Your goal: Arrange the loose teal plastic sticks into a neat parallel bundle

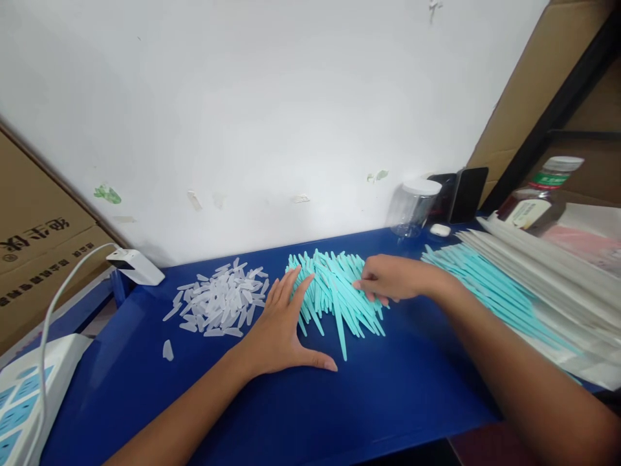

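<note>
A heap of slim turquoise plastic sticks point(334, 278) with tapered ends lies on the blue table in front of me. My left hand point(279, 330) is spread open at the heap's left side, its fingertips by the sticks and its thumb stretched out over the table. At the heap's right edge my right hand point(381, 278) is curled, fingers bent in against the sticks. Whether it grips any of them is hidden. Left of my left hand lies a pile of small translucent white plastic covers point(218, 298). One loose white cover point(167, 350) lies apart from them.
More turquoise sticks point(480, 285) lie in clear bags at right, beside stacked white packets point(557, 272). Behind them stand a bottle point(538, 194), a clear jar point(412, 210) and a dark phone point(468, 194). A power strip point(53, 388) with a cable is at left.
</note>
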Demonstrator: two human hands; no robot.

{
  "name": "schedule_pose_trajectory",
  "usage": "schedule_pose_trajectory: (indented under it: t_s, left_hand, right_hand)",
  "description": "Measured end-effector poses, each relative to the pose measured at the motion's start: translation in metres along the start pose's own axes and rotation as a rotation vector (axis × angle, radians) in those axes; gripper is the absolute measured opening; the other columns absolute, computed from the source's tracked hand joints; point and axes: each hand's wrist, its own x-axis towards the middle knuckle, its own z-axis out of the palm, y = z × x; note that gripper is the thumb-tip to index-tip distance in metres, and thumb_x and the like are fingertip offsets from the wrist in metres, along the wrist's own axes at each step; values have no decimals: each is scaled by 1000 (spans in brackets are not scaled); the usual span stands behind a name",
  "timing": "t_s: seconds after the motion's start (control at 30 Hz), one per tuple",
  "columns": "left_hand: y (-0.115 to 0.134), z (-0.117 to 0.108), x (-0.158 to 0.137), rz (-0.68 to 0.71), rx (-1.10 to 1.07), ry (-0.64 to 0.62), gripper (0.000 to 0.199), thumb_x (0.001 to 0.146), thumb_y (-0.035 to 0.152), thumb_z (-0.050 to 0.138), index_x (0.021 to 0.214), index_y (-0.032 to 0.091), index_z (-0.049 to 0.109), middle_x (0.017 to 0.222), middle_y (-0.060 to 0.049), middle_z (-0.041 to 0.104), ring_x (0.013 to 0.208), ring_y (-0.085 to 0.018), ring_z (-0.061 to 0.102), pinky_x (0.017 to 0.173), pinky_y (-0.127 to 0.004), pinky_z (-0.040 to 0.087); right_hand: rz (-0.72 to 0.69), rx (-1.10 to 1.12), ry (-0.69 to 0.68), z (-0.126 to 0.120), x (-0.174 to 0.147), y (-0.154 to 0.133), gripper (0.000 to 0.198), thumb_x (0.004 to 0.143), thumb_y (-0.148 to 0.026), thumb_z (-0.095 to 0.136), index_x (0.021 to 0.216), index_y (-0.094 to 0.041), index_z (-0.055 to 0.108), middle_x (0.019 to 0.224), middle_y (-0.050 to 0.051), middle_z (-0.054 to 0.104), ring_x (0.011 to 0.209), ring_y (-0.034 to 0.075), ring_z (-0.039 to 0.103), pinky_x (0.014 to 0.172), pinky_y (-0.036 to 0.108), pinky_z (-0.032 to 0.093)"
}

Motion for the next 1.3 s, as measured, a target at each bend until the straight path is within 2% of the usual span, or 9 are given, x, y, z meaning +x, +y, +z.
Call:
schedule_pose_trajectory:
  t_s: [0.2, 0.33, 0.47, 0.6, 0.8, 0.93, 1.03, 1.2, 1.3]
  left_hand:
    - [20, 5, 2, 118, 73, 67, 136, 64, 93, 65, 169, 34, 2, 177, -11, -4, 160, -48, 0, 125, -74, 6]
    - [39, 10, 0, 233, 150, 125, 98, 88, 75, 62, 167, 35, 21, 177, -10, 3, 161, -41, 6, 128, -69, 10]
    - [45, 14, -2, 292, 187, 179, 52, 102, 45, 59, 151, 32, 51, 174, -9, 22, 161, -37, 15, 128, -67, 17]
    - [39, 17, 5, 270, 204, 242, 34, 104, 41, 57, 135, 30, 66, 167, -10, 36, 159, -36, 21, 127, -67, 20]
    - [30, 17, 15, 169, 186, 324, 43, 104, 44, 57, 143, 28, 57, 163, -11, 43, 157, -33, 27, 128, -63, 19]
    - [19, 12, 14, -95, -28, 417, 58, 103, 57, 51, 151, 25, 44, 164, -14, 40, 156, -33, 30, 125, -61, 29]
    - [9, 10, 13, -271, -165, 379, 67, 102, 64, 47, 153, 22, 38, 167, -18, 32, 156, -36, 29, 122, -62, 34]
    - [3, 14, 14, -217, -142, 256, 86, 95, 72, 52, 162, 26, 23, 175, -18, 11, 160, -41, 14, 121, -67, 31]
    - [11, 17, 15, -111, -39, 248, 91, 93, 73, 56, 162, 27, 20, 175, -17, 9, 161, -41, 7, 123, -69, 21]
  right_hand:
    - [22, -109, 176, -1, 5, 0, 53, 104, -48, 47, 69, -16, 70, 64, 9, 72, 55, 18, 63, 58, 28, 42]
    - [230, -303, 379, -3, 10, 7, 52, 104, -48, 46, 72, -15, 72, 77, 15, 74, 61, 23, 66, 56, 32, 37]
    - [342, -276, 305, -4, 14, 12, 55, 104, -51, 46, 76, -15, 75, 85, 20, 76, 69, 28, 70, 60, 35, 43]
    - [341, -264, 240, -1, 16, 13, 54, 103, -53, 48, 79, -14, 76, 83, 20, 75, 72, 30, 71, 63, 37, 47]
    - [286, -294, 226, 4, 14, 8, 45, 102, -50, 52, 90, -14, 76, 84, 18, 74, 74, 29, 71, 61, 35, 43]
    - [280, -279, 232, 2, 14, 9, 48, 104, -53, 49, 92, -14, 76, 88, 17, 75, 74, 27, 71, 61, 33, 42]
    - [310, -271, 245, 3, 18, 12, 57, 105, -56, 43, 93, -12, 76, 86, 19, 75, 74, 28, 71, 61, 33, 43]
    - [319, -263, 272, 10, 25, 9, 63, 105, -60, 37, 102, -10, 75, 94, 22, 76, 84, 31, 73, 66, 35, 47]
    - [313, -269, 296, 13, 27, 6, 64, 106, -61, 35, 110, -10, 74, 102, 24, 75, 95, 34, 74, 73, 37, 50]
